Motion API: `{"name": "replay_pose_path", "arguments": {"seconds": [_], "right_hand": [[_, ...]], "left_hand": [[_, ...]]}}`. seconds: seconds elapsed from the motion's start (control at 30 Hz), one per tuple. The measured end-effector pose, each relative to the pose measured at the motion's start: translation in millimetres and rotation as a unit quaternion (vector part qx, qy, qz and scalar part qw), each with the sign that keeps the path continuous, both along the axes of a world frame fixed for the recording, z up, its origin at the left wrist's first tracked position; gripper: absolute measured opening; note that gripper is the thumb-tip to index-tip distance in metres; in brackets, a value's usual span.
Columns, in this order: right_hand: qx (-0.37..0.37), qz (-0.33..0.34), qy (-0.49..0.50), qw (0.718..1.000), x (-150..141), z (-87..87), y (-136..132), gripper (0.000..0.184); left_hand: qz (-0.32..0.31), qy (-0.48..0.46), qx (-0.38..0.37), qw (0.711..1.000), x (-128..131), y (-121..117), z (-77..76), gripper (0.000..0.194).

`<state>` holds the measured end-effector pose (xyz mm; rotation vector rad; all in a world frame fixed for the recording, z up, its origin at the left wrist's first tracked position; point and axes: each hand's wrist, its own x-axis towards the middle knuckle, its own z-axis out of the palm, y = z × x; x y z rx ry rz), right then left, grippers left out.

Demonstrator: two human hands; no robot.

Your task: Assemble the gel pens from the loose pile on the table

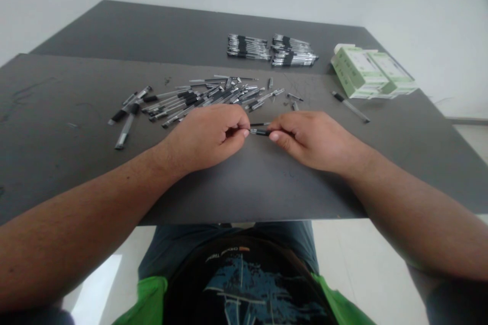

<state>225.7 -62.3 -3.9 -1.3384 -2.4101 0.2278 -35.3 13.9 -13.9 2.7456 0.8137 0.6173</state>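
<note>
Between my two hands, just above the front part of the table, is a pen (260, 132) with a black grip and a clear tip end. My left hand (213, 134) pinches its tip end between thumb and index finger. On the other side, my right hand (312, 137) is closed round the barrel, which its fingers mostly hide. A thin dark refill (260, 124) lies just behind the pen. Beyond my left hand spreads a loose heap of pens and pen parts (206, 96), with black grips, clear barrels and caps.
Sorted pen bundles (248, 47) lie farther back, beside more stacked pens (293, 52). Two green-and-white boxes (360, 73) stand at the right. A single barrel with a black grip (351, 106) lies before them. The grey table (244, 193) ends close to my body.
</note>
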Motion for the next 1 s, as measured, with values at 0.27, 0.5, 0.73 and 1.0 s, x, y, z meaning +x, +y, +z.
{"name": "replay_pose_path", "arguments": {"seconds": [0.27,0.5,0.73,1.0], "right_hand": [[0.008,0.005,-0.010,1.000,-0.1,-1.1,-0.2,0.028],[0.003,-0.003,-0.014,1.000,-0.3,0.3,-0.5,0.026],[0.005,-0.011,-0.003,1.000,-1.2,0.4,-0.5,0.019],[-0.004,-0.016,-0.011,1.000,-2.0,1.4,-1.3,0.021]], "left_hand": [[-0.004,-0.002,0.003,1.000,-0.1,1.4,-1.1,0.022],[-0.005,-0.001,-0.003,1.000,-0.4,1.1,-0.7,0.022],[0.003,0.007,-0.004,1.000,0.2,0.1,0.0,0.024],[0.004,0.012,-0.010,1.000,0.0,0.5,0.9,0.023]]}}
